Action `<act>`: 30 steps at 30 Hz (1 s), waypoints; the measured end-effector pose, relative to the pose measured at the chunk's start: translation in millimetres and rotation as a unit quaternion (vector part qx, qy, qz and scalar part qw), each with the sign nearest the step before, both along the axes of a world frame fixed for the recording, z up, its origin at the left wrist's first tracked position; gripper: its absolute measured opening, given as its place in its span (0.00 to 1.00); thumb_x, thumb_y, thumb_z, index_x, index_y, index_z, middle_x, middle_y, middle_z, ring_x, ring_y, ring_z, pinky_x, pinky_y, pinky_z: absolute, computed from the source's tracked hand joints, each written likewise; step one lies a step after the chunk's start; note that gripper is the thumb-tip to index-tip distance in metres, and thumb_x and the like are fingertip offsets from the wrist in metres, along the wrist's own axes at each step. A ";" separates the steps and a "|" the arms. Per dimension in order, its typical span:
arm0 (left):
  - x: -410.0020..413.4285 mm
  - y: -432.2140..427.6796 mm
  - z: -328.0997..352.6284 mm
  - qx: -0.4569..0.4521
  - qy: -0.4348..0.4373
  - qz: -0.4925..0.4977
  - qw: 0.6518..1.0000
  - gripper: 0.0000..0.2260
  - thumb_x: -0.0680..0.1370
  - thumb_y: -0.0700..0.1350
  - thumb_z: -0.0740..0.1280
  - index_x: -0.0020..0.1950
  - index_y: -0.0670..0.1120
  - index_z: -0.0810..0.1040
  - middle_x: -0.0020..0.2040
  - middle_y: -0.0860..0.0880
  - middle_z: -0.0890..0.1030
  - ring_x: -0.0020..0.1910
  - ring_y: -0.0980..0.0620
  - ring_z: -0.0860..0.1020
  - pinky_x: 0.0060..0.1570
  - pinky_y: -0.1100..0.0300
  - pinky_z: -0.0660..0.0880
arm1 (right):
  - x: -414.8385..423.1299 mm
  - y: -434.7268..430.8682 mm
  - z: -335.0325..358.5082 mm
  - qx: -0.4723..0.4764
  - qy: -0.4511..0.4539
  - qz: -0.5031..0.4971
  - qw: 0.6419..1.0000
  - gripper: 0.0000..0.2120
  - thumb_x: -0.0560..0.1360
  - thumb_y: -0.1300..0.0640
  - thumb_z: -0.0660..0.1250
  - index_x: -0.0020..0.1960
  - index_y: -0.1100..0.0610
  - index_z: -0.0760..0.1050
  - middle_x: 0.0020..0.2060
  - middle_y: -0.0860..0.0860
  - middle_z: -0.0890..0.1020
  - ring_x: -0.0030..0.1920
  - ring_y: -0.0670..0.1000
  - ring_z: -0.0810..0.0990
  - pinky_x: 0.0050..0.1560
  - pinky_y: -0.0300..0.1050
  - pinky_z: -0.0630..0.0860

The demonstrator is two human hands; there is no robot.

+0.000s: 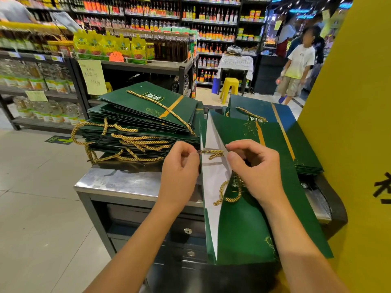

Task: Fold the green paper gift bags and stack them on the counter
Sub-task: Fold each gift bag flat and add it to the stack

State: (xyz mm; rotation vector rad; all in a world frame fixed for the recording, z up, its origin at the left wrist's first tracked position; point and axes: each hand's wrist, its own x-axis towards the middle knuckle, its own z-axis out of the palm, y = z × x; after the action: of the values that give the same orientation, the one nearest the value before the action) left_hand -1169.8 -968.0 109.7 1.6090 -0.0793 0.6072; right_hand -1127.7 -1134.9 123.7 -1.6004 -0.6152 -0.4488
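While the green gift bag (243, 229) lies half-open over the steel surface (118, 182), white lining showing, both hands pinch its gold rope handle (211, 152) with curled fingers — left hand (179, 172) at one end, right hand (254, 166) at the other. A stack of folded bags (148, 106) sits just left.

Dark green paper gift bags (254, 229): white inside, gold stripe, gold leaf motif. Twisted gold rope handles (135, 142). Steel-grey desk (118, 182). Yellow plastic stool (229, 86).
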 end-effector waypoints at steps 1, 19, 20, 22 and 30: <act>-0.1 2.5 -0.3 -0.020 0.008 -0.002 1.000 0.04 0.76 0.43 0.61 0.42 0.44 0.72 0.35 0.44 0.72 0.33 0.50 0.70 0.31 0.57 0.70 | -0.2 0.2 -0.1 -0.002 -0.001 0.000 1.000 0.07 0.72 0.65 0.72 0.48 0.57 0.85 0.37 0.52 0.84 0.38 0.51 0.78 0.42 0.47 0.77; -0.3 14.3 3.9 0.017 0.090 -0.139 0.986 0.22 0.77 0.30 0.69 0.68 0.48 0.76 0.59 0.52 0.85 0.51 0.40 0.82 0.58 0.46 0.81 | 2.0 8.3 -6.0 -0.254 -0.165 -0.105 0.947 0.10 0.73 0.61 0.74 0.55 0.56 0.84 0.52 0.46 0.81 0.55 0.48 0.77 0.59 0.38 0.72; 0.1 14.1 4.4 0.008 0.096 -0.134 0.986 0.21 0.77 0.29 0.69 0.66 0.48 0.77 0.58 0.51 0.85 0.52 0.42 0.83 0.58 0.47 0.81 | 1.9 7.1 -5.0 -0.258 -0.160 -0.103 0.947 0.10 0.73 0.62 0.74 0.54 0.55 0.84 0.52 0.46 0.81 0.55 0.48 0.77 0.59 0.37 0.71; 1.9 13.7 3.9 -0.020 0.108 -0.120 0.987 0.18 0.77 0.29 0.69 0.64 0.45 0.79 0.56 0.48 0.86 0.56 0.44 0.84 0.58 0.49 0.81 | 0.5 -1.3 -0.3 -0.272 -0.141 -0.100 0.947 0.11 0.74 0.61 0.74 0.55 0.54 0.84 0.53 0.46 0.81 0.57 0.47 0.77 0.61 0.32 0.68; -1.1 12.0 5.1 -0.073 0.114 -0.076 0.988 0.14 0.77 0.31 0.70 0.59 0.45 0.81 0.52 0.46 0.87 0.56 0.44 0.84 0.57 0.49 0.82 | -16.4 -81.2 8.7 -0.329 0.051 -0.360 0.872 0.22 0.75 0.43 0.73 0.64 0.55 0.79 0.52 0.51 0.81 0.53 0.53 0.79 0.54 0.51 0.78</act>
State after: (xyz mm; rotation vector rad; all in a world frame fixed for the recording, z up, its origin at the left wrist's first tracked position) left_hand -1171.0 -956.0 114.8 1.5044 0.0131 0.3014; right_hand -1144.0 -1216.0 132.4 -2.4978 -0.0403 -0.7419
